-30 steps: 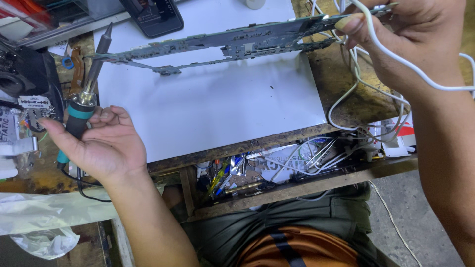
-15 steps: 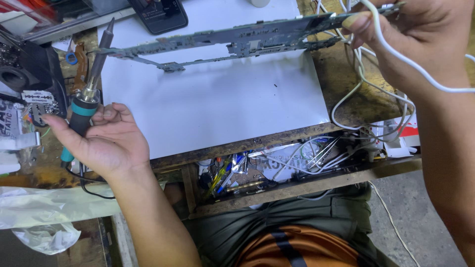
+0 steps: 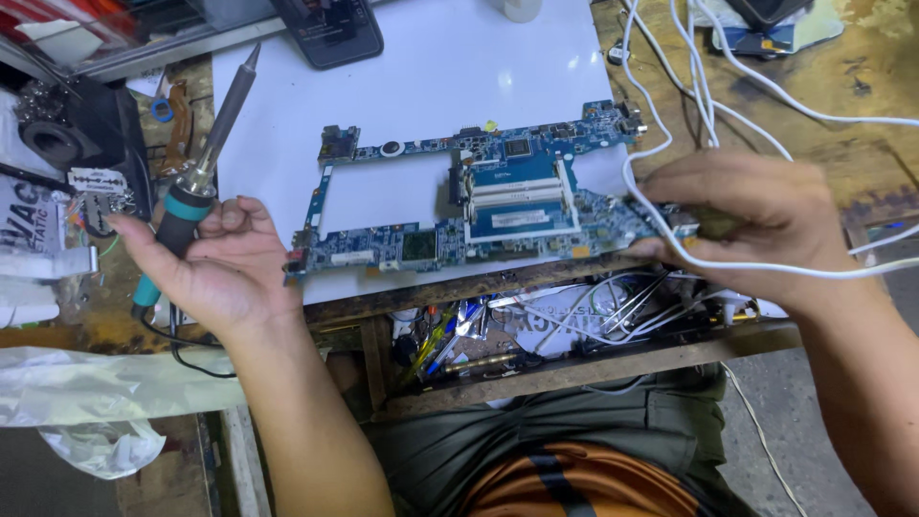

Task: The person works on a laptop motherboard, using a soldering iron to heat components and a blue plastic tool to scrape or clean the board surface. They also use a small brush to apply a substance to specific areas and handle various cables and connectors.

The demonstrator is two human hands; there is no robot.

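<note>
Fingers [image 3: 225, 215] around soldering iron [image 3: 206, 163]; circuit board [image 3: 479, 201] on white sheet [image 3: 431, 86].

We cannot see the circuit board's [image 3: 479, 206] right corner; our right hand [image 3: 756, 235] covers it. White cables [image 3: 766, 91] and phone [image 3: 330, 29] run off the far edge.

one blue circuit board [image 3: 479, 201], one soldering iron [image 3: 196, 182], one black phone [image 3: 330, 29], two hands [image 3: 225, 263], several white cables [image 3: 689, 77]
</note>
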